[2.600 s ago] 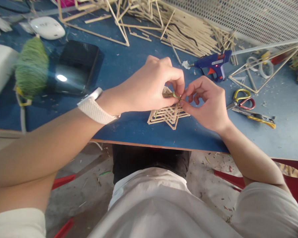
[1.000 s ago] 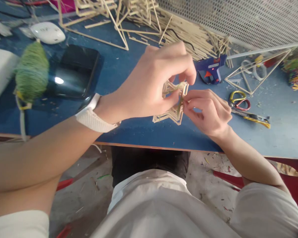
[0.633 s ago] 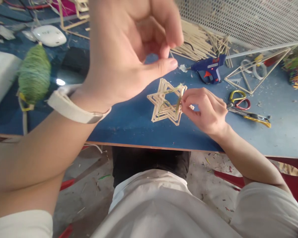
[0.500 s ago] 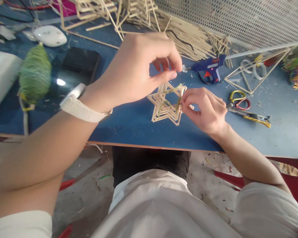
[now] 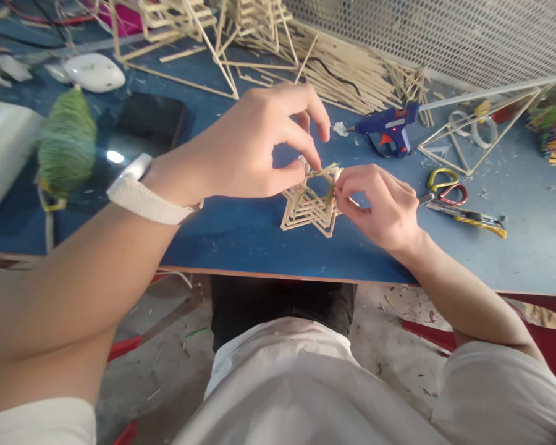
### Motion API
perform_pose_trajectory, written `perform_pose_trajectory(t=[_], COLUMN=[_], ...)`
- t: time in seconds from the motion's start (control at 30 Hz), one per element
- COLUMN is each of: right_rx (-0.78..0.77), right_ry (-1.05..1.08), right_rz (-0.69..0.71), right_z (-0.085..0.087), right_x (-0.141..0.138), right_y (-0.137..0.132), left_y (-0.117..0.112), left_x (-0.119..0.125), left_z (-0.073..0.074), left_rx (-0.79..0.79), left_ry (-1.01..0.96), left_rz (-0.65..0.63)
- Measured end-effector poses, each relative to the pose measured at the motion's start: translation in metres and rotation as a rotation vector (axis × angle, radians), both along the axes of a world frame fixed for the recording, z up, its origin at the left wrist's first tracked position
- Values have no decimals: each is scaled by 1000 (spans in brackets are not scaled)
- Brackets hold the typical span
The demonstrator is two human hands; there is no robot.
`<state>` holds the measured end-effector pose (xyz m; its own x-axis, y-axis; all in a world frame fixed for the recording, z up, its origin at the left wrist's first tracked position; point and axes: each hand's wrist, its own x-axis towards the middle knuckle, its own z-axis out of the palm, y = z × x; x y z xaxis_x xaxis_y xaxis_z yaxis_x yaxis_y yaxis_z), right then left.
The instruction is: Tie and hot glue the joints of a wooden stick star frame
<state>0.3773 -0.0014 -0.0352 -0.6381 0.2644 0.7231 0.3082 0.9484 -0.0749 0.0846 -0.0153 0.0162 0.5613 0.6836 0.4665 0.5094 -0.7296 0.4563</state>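
Observation:
A small star made of thin wooden sticks (image 5: 308, 213) lies on the blue table (image 5: 241, 232) close to its front edge. A thin green strand (image 5: 322, 171) runs across the star's upper right point. My left hand (image 5: 254, 151), a white band on its wrist, pinches that strand between thumb and forefinger over the star's top. My right hand (image 5: 375, 201) pinches the star's right point and the strand where it wraps round.
A green yarn ball (image 5: 67, 145) and a black phone (image 5: 143, 127) lie at the left. A blue glue gun (image 5: 389, 127), scissors (image 5: 449, 191), tape rolls (image 5: 484, 127) and a wire pyramid frame (image 5: 472, 133) are at the right. Loose sticks (image 5: 352, 71) pile along the back.
My left hand had let go and risen high toward the camera, then came back down to pinch the strand at the star's top. My right hand kept its hold on the star.

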Motion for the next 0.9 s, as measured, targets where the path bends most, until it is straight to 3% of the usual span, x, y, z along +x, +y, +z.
perform_pose_trajectory(t=[0.13, 0.23, 0.4, 0.5, 0.9], right_rx=[-1, 0, -41, -59, -36], right_ry=[-10, -3, -10, -14, 37], right_rz=[-6, -7, -19, -27, -28], right_z=[1, 2, -1, -3, -4], right_x=[-2, -3, 0, 0, -3], right_y=[-1, -2, -2, -1, -1], left_y=[2, 4, 0, -1, 4], left_x=[0, 1, 3, 4, 26], left_z=[-4, -7, -2, -1, -20], left_rx=[28, 16, 11, 26, -103], left_ry=[-3, 32, -79, -39, -25], left_rz=[37, -5, 2, 15, 24])
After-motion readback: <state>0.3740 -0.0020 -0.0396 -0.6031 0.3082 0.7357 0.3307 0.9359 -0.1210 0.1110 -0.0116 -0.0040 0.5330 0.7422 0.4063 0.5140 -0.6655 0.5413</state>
